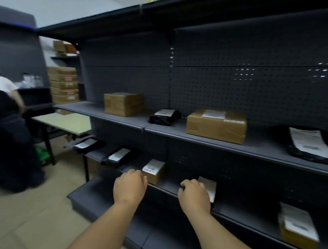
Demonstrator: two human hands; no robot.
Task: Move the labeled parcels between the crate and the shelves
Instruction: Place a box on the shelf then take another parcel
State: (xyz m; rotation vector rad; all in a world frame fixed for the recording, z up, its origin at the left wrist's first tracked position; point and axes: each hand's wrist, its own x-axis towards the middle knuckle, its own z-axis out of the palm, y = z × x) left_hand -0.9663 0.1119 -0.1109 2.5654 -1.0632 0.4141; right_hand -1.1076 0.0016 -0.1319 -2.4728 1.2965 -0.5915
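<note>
Two bare hands reached to the lower shelf point(164, 186) of a dark pegboard rack. The left hand point(129, 186), fingers curled, sat just beside a small brown labeled box point(153, 171); whether it gripped anything could not be told. The right hand point(194, 196) closed its fingers on a black labeled pouch point(208, 186). On the shelf above point(122, 120) lay two cardboard boxes and two black pouches. No crate was in view.
</note>
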